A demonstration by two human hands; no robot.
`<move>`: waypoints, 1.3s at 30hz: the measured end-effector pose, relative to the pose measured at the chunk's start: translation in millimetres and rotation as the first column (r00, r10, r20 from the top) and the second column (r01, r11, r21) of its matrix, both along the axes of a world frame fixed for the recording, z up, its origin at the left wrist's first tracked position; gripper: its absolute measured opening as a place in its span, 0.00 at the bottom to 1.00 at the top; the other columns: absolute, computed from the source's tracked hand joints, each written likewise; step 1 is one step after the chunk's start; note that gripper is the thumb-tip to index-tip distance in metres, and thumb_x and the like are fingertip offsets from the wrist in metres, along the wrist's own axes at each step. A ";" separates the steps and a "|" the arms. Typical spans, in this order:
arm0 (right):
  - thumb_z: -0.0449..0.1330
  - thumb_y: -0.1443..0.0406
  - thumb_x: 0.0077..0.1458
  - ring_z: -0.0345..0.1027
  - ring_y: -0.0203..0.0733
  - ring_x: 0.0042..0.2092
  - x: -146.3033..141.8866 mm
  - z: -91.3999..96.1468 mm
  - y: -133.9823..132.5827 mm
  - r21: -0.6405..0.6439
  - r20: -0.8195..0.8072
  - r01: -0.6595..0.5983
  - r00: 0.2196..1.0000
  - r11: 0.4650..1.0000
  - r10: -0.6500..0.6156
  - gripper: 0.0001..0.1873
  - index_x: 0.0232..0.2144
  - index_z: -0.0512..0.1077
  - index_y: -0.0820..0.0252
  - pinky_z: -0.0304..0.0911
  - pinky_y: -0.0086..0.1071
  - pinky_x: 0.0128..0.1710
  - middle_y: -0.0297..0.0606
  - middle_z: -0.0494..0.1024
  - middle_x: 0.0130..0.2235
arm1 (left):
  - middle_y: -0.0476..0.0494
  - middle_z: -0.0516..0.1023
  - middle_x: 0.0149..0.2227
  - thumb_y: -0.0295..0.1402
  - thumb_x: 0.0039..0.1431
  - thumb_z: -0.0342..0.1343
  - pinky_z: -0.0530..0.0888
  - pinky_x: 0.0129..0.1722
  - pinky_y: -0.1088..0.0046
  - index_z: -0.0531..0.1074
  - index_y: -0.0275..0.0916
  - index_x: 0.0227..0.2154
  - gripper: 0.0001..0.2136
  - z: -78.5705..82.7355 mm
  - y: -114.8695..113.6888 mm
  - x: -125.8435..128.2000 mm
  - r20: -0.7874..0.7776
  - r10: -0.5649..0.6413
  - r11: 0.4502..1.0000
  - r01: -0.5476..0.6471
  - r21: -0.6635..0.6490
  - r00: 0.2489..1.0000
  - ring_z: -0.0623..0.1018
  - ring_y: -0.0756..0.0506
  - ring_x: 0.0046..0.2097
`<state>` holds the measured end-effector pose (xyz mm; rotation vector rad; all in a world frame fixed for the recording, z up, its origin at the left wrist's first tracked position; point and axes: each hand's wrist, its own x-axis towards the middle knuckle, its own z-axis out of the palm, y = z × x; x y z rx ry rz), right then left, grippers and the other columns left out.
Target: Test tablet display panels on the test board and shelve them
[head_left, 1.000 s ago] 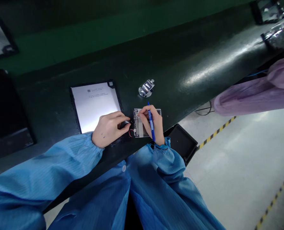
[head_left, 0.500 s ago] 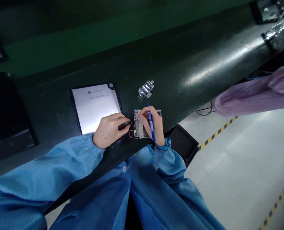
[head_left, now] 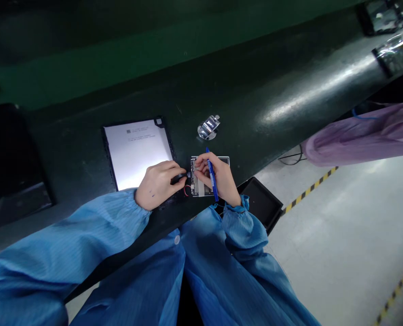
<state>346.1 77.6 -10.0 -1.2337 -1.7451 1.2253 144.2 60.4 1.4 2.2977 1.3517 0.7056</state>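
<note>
1. While I watch from afar through the head camera, the person's left hand (head_left: 158, 185) sits curled, its fingers closed around a small dark object (head_left: 180, 179) whose exact kind I cannot make out.
2. Their right hand (head_left: 220, 175) is closed as well, gripping a blue pen (head_left: 212, 180) that runs slantwise through the hand, while the fingertips (head_left: 198, 166) rest on the pale strip of the board below.
3. That small circuit board (head_left: 199, 184) lies flat on the dark green workbench (head_left: 256, 90), close to the bench's near edge and beneath the right hand. The dark object sits just beside its left edge, and a red-and-black wire loop (head_left: 187, 190) lies next to it.
4. On the bench, a white sheet in a black frame (head_left: 136, 151) lies just left of the board, partly under the left hand. A shiny metal clip on a round base (head_left: 208, 127) sits just beyond the board.
5. Past the bench edge, I see a black tray (head_left: 261, 203) and yellow-and-black hazard tape (head_left: 310, 190) on the pale floor (head_left: 340, 235). A co-worker's lilac sleeve (head_left: 357, 140) crosses the right side, well apart from the person's blue sleeves (head_left: 62, 235).
</note>
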 end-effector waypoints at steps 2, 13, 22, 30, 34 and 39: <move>0.62 0.68 0.53 0.68 0.33 0.34 -1.3 -1.5 0.6 0.002 0.032 0.000 1.000 1.000 0.000 0.11 0.40 0.68 0.55 0.66 0.29 0.37 0.30 0.73 0.35 | 0.43 0.82 0.33 0.29 0.61 0.55 0.75 0.31 0.70 0.81 0.35 0.33 0.09 -2.3 0.0 0.9 -0.007 0.001 1.000 -0.001 -0.004 1.000 0.79 0.47 0.29; 0.49 0.58 0.68 0.72 0.37 0.32 -10.8 10.5 -20.5 0.178 -0.023 0.304 0.952 0.936 -0.305 0.12 0.43 0.71 0.52 0.70 0.34 0.38 0.32 0.76 0.32 | 0.42 0.75 0.57 0.32 0.58 0.61 0.72 0.60 0.55 0.72 0.42 0.57 0.22 59.4 -17.7 -51.1 0.334 0.317 0.935 -0.235 -0.264 0.888 0.75 0.38 0.58; 0.72 0.49 0.45 0.42 0.59 0.72 -9.1 8.9 -13.6 0.202 0.576 -0.529 0.744 0.824 0.337 0.71 0.71 0.27 0.57 0.35 0.61 0.71 0.52 0.54 0.70 | 0.49 0.78 0.56 0.42 0.63 0.56 0.74 0.58 0.53 0.80 0.58 0.47 0.12 53.9 -71.8 -136.1 0.199 0.824 0.343 -0.187 -0.920 0.530 0.73 0.33 0.61; 0.71 0.47 0.45 0.44 0.59 0.72 -3.7 6.8 -8.7 0.173 0.455 -0.526 0.792 0.833 0.406 0.67 0.72 0.35 0.60 0.32 0.60 0.72 0.52 0.55 0.70 | 0.35 0.82 0.49 0.34 0.58 0.49 0.68 0.62 0.45 0.83 0.36 0.29 0.16 78.8 -32.2 -108.3 0.073 0.939 0.115 -0.107 -0.988 0.337 0.77 0.31 0.55; 0.62 0.42 0.53 0.63 0.56 0.64 -4.2 28.6 0.2 0.102 0.107 -0.406 0.912 0.908 0.396 0.55 0.71 0.41 0.54 0.60 0.53 0.63 0.49 0.65 0.66 | 0.36 0.82 0.49 0.35 0.53 0.51 0.64 0.64 0.45 0.83 0.33 0.37 0.17 112.9 -14.6 -87.6 0.203 0.924 0.254 -0.123 -0.959 0.324 0.77 0.31 0.54; 0.58 0.40 0.56 0.77 0.47 0.43 -25.8 67.0 -1.5 0.087 -0.144 -0.078 0.986 0.993 0.090 0.52 0.71 0.42 0.56 0.74 0.38 0.38 0.49 0.76 0.55 | 0.41 0.82 0.48 0.38 0.51 0.60 0.74 0.54 0.57 0.82 0.40 0.46 0.19 125.0 -10.3 -55.0 0.527 0.591 0.560 0.159 -0.813 0.611 0.77 0.32 0.53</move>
